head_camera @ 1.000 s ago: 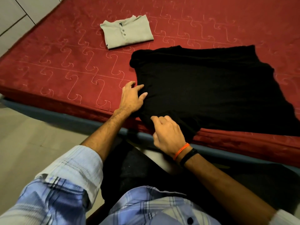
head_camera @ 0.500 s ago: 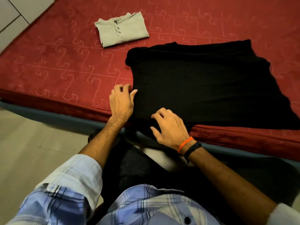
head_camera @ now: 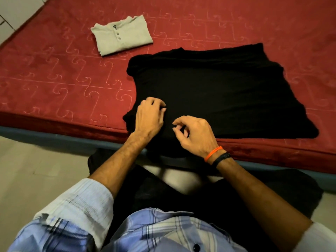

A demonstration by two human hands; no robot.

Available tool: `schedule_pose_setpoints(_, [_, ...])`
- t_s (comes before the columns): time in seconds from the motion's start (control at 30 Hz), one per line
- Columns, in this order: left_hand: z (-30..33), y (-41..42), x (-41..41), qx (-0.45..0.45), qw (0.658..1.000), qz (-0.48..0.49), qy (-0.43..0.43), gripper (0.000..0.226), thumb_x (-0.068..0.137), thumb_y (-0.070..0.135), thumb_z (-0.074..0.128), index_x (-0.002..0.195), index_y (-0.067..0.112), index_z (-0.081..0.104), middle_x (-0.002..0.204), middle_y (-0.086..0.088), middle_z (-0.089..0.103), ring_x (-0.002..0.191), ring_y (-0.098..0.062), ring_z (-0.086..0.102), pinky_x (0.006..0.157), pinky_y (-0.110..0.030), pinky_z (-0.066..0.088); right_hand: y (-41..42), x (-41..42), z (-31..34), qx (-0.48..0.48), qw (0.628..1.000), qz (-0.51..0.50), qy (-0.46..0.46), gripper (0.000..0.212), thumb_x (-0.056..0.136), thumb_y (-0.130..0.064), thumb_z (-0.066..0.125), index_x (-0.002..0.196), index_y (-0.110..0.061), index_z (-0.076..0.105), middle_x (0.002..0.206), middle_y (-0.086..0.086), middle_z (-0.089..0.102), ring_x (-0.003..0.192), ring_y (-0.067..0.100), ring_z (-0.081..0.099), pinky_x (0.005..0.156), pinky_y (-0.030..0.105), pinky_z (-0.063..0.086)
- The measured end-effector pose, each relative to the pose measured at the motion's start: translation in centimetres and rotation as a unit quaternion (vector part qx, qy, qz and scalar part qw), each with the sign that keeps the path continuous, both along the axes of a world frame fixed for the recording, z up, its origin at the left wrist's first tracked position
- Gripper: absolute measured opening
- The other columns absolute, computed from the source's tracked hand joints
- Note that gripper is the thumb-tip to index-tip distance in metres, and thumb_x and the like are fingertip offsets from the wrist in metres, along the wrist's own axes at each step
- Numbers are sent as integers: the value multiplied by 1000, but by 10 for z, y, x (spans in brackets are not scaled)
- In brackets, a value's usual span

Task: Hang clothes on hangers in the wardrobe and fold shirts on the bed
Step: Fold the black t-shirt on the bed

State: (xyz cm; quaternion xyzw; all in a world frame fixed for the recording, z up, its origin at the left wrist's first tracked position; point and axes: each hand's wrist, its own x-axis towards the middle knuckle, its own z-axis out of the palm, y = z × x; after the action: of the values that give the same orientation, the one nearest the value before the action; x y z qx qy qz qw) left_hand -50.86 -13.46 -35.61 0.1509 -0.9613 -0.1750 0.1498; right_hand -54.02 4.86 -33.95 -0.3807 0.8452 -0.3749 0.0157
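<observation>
Black shirt (head_camera: 227, 91) flat on bed (head_camera: 54, 79). Left hand (head_camera: 150, 116) pinches its near-left edge; right hand (head_camera: 193, 134) beside it, fingers curled, grip unclear. Grey shirt (head_camera: 121, 36) folded beyond.

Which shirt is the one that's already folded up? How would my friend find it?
Start at the big red mattress. Look toward its far side, beyond the spread-out black garment that both hands are working on. There lies the folded shirt, apart from the black one: it is the only pale grey thing, a small neat rectangle with buttons below the collar.
</observation>
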Motion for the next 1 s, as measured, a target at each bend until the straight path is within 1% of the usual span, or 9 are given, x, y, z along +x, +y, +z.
schedule_pose_setpoints(0.13, [0,53,-6,90,991,-95,27,17,92,30,58,100,17,66,99,-3,65,91,-23,63,80,-39,51,40,-20,9,33,999,-29,21,18,79,-34,65,95,-26,66,79,-14,62,60,4,56,64,33,53])
schedule_pose_setpoints(0.23, [3,84,-3,128,983,-131,21,22,90,41,64,99,21,65,97,5,65,86,-14,63,76,-33,51,81,-34,12,92,995,-10,47,20,74,-36,67,92,-27,63,79,-14,60,64,4,56,62,33,52])
schedule_pose_setpoints(0.4, [3,103,1,84,982,-165,-37,46,68,61,79,96,27,64,99,10,63,91,-15,59,78,-33,49,136,-53,-2,161,983,-12,93,37,79,-53,67,100,-23,67,96,-7,63,88,14,60,74,32,52])
schedule_pose_setpoints(0.47, [3,104,2,55,982,-175,-47,42,67,54,82,95,27,65,103,9,64,94,-18,59,80,-36,50,144,-58,-7,156,984,-16,82,44,81,-61,63,101,-22,71,99,-5,64,91,16,60,79,32,52])
schedule_pose_setpoints(0.53, [2,102,1,44,982,-174,-57,32,72,46,82,95,28,68,108,10,65,98,-19,60,83,-38,51,144,-61,-10,144,987,-8,72,44,84,-60,61,99,-21,74,98,-4,64,89,18,61,81,34,51])
schedule_pose_setpoints(0.7, [7,101,-4,59,980,-182,-56,17,81,36,77,91,22,73,105,8,71,96,-19,67,82,-39,54,139,-68,-12,135,988,-19,73,17,91,-29,62,94,-16,72,94,1,67,86,24,64,79,40,53])
schedule_pose_setpoints(0.8, [14,105,-6,29,986,-160,-41,17,86,33,68,101,24,67,100,5,71,92,-22,67,76,-41,55,137,-68,-9,136,989,-34,54,11,94,-22,60,97,-12,65,92,4,66,87,26,64,79,37,49])
schedule_pose_setpoints(0.87, [16,111,-6,-6,984,-172,-52,30,82,27,65,112,26,60,107,6,68,94,-24,67,74,-43,54,136,-66,-9,144,988,-27,52,14,95,-26,57,97,-13,64,93,3,65,88,25,63,80,39,50])
schedule_pose_setpoints(1.0, [16,120,-11,-37,978,-191,-80,45,78,15,58,122,23,51,110,1,67,92,-33,66,70,-43,51,136,-60,-8,154,983,-36,90,40,87,-56,57,96,-17,64,92,-1,63,85,20,60,75,36,50])
